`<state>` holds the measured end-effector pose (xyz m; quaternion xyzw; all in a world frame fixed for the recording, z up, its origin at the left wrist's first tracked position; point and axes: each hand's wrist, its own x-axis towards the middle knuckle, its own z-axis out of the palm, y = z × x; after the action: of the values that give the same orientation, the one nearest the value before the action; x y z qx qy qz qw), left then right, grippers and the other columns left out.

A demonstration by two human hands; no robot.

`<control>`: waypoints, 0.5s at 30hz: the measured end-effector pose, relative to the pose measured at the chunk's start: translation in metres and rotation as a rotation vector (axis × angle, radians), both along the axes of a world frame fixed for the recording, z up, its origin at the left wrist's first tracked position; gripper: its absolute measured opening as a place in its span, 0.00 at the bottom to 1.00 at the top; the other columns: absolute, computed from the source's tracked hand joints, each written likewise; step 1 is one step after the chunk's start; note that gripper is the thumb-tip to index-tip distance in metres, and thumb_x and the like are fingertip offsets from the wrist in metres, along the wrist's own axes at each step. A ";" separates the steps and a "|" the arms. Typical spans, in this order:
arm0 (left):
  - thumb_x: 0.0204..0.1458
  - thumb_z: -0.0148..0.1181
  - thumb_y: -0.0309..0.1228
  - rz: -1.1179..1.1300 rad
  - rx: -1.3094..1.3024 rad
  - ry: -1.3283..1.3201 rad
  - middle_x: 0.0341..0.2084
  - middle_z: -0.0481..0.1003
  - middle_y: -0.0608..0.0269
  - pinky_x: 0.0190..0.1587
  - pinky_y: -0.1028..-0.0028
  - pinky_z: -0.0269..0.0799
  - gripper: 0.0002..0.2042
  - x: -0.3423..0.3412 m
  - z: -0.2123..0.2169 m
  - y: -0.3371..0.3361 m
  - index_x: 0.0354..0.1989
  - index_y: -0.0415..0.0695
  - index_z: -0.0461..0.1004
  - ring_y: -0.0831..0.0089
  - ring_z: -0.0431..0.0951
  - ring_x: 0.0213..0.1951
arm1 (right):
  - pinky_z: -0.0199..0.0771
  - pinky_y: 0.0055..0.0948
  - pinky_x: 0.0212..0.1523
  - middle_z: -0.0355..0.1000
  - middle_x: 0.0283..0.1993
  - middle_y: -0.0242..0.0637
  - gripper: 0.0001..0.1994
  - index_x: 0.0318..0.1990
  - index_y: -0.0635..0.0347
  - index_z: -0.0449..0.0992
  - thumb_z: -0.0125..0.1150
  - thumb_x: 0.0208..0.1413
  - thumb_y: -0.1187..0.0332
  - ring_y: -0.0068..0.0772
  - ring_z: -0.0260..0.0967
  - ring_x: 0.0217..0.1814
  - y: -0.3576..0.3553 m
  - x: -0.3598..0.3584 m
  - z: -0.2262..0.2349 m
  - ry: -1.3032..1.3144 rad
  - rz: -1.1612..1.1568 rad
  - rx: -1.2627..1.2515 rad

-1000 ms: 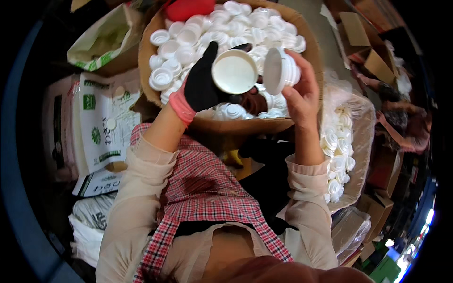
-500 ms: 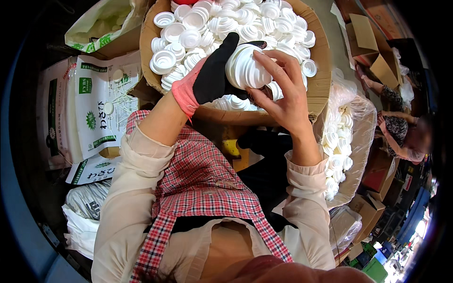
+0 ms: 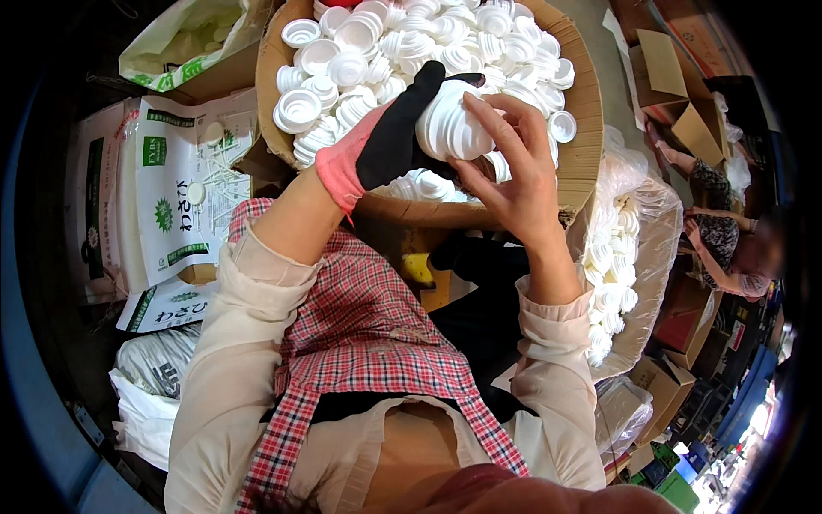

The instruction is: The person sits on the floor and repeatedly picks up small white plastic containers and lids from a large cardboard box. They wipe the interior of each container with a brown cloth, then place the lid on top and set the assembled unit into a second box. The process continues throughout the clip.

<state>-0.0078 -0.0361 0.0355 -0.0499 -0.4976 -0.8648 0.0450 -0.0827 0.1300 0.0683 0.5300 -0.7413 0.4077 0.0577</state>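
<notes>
Between my two hands is a white ribbed plastic piece [image 3: 454, 122], round and stepped like a spiral cap. My left hand [image 3: 396, 137], in a black and pink glove, wraps around its left side, with the thumb pointing up. The bare fingers of my right hand [image 3: 516, 167] pinch its right side, forefinger on top and thumb below. Both hands are over the near part of a large cardboard box [image 3: 585, 111], which is heaped with many similar white pieces [image 3: 347, 68].
On the right, a plastic-lined box [image 3: 655, 265] holds more white pieces. Printed sacks [image 3: 163, 193] with thin white sticks lie at left, below an open bag [image 3: 193, 43]. Cardboard cartons [image 3: 664, 68] and another person [image 3: 728, 244] are at far right.
My hands and the ribbed piece have shifted very slightly to the right. The grip of both hands looks the same.
</notes>
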 end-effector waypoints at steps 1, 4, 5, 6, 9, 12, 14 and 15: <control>0.60 0.48 0.44 -0.002 -0.014 0.007 0.50 0.71 0.58 0.48 0.71 0.75 0.25 0.001 0.000 0.000 0.60 0.41 0.62 0.70 0.74 0.49 | 0.67 0.31 0.40 0.65 0.49 0.41 0.31 0.55 0.52 0.73 0.72 0.36 0.72 0.38 0.62 0.42 0.000 0.001 -0.001 -0.011 -0.005 0.009; 0.54 0.61 0.33 -0.071 -0.025 -0.158 0.53 0.69 0.62 0.51 0.75 0.71 0.29 0.006 0.024 0.000 0.63 0.41 0.59 0.74 0.71 0.51 | 0.67 0.33 0.42 0.64 0.50 0.41 0.32 0.55 0.52 0.73 0.74 0.35 0.70 0.40 0.62 0.43 0.002 -0.003 0.002 0.069 0.004 0.011; 0.51 0.62 0.31 -0.081 -0.038 -0.169 0.53 0.68 0.60 0.50 0.75 0.72 0.31 0.006 0.026 -0.002 0.64 0.41 0.58 0.73 0.71 0.51 | 0.67 0.34 0.43 0.64 0.50 0.41 0.32 0.55 0.52 0.73 0.74 0.35 0.69 0.40 0.62 0.43 0.002 -0.005 0.004 0.114 0.014 0.004; 0.51 0.62 0.30 -0.059 -0.055 -0.167 0.53 0.68 0.60 0.50 0.75 0.71 0.31 0.007 0.027 -0.002 0.64 0.41 0.58 0.73 0.71 0.51 | 0.66 0.36 0.48 0.64 0.51 0.41 0.35 0.56 0.51 0.72 0.76 0.32 0.67 0.44 0.62 0.47 0.003 -0.007 0.008 0.091 0.025 0.005; 0.48 0.66 0.30 0.011 -0.268 -0.072 0.51 0.67 0.58 0.47 0.72 0.72 0.31 -0.002 0.009 0.003 0.60 0.42 0.59 0.73 0.71 0.48 | 0.64 0.35 0.54 0.65 0.51 0.40 0.31 0.58 0.56 0.68 0.68 0.46 0.59 0.39 0.63 0.51 -0.001 -0.012 -0.003 -0.541 0.074 -0.328; 0.42 0.70 0.30 0.234 -0.724 -0.001 0.45 0.68 0.54 0.47 0.68 0.68 0.28 -0.005 -0.006 0.016 0.49 0.39 0.62 0.66 0.72 0.43 | 0.64 0.29 0.44 0.67 0.43 0.38 0.17 0.47 0.63 0.73 0.55 0.59 0.59 0.31 0.64 0.43 -0.006 -0.021 -0.019 -0.497 -0.198 -0.218; 0.44 0.66 0.29 0.290 -0.715 -0.072 0.40 0.72 0.47 0.46 0.65 0.68 0.27 -0.003 -0.002 0.029 0.52 0.37 0.61 0.55 0.74 0.42 | 0.61 0.26 0.32 0.66 0.34 0.36 0.20 0.35 0.66 0.72 0.49 0.63 0.55 0.24 0.60 0.34 -0.014 -0.027 -0.025 -0.333 -0.318 -0.310; 0.45 0.64 0.28 0.310 -0.704 -0.106 0.38 0.73 0.45 0.46 0.64 0.68 0.26 -0.004 -0.002 0.033 0.52 0.36 0.60 0.50 0.74 0.42 | 0.60 0.25 0.36 0.66 0.32 0.34 0.22 0.34 0.66 0.73 0.45 0.64 0.53 0.25 0.60 0.35 -0.015 -0.025 -0.025 -0.408 -0.342 -0.322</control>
<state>-0.0114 -0.0028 0.0339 0.0582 -0.7673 -0.6254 0.1298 -0.1079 0.1153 0.0438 0.2886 -0.7420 0.6023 0.0589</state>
